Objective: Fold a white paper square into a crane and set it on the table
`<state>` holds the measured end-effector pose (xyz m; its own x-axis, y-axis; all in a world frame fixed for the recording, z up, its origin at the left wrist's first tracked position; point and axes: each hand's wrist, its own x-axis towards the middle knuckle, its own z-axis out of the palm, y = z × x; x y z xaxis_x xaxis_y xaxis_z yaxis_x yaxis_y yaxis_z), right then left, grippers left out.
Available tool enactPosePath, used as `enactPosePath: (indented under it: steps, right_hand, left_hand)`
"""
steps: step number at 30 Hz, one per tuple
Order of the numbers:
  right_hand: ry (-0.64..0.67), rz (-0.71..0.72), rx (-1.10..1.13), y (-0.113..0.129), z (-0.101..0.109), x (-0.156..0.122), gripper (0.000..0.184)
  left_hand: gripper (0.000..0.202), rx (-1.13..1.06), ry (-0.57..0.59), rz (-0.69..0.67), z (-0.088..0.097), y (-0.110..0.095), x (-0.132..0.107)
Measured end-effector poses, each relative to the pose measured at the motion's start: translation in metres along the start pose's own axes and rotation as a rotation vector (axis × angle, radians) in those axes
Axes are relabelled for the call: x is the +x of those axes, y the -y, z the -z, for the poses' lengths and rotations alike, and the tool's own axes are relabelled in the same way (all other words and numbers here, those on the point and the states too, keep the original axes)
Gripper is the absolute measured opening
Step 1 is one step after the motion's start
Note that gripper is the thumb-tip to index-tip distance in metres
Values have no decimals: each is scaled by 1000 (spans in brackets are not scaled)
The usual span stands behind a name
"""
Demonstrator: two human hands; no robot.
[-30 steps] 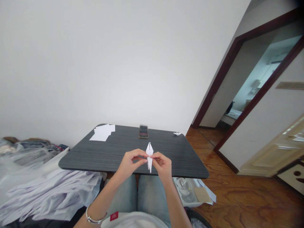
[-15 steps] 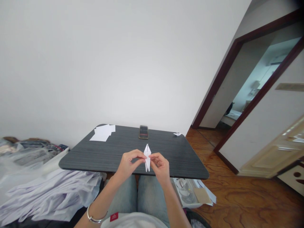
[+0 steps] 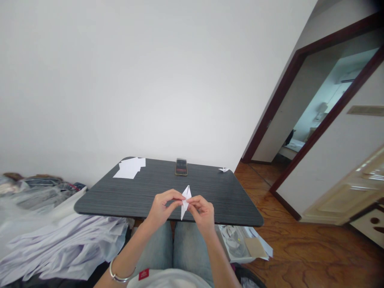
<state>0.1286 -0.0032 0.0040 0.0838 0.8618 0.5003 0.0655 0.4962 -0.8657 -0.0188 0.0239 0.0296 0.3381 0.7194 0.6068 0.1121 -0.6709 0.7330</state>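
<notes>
A narrow folded piece of white paper, pointed at both ends, is held above the near part of the dark table. My left hand pinches its left side at the middle between thumb and fingers. On the other side my right hand pinches it the same way, the fingertips of both hands close together. The paper leans, its upper tip to the right and its lower tip to the left. A slit shows near the upper tip.
White paper sheets lie at the table's back left. A phone stands at the back middle, and a small folded white paper shape rests at the back right. White cloth is heaped at the left; a filled white box sits below right.
The folded paper has tilted from nearly upright, its upper tip swinging right and its lower tip left. Its lower points, parted before, now look like one. Both hands stay almost in place.
</notes>
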Motion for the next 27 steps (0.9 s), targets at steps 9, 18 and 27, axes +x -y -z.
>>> enactPosePath:
  steps: [9, 18, 27]
  right_hand:
    - [-43, -50, 127, 2, -7, 3, 7]
    - [-89, 15, 93, 7, -8, 6, 7]
    - [-137, -72, 186, 2, -13, 6, 10]
  left_hand:
    - [12, 59, -137, -17, -10, -3, -2]
    - [13, 46, -169, 57, -16, -5, -2]
    - [12, -140, -215, 205, -22, 3, -3]
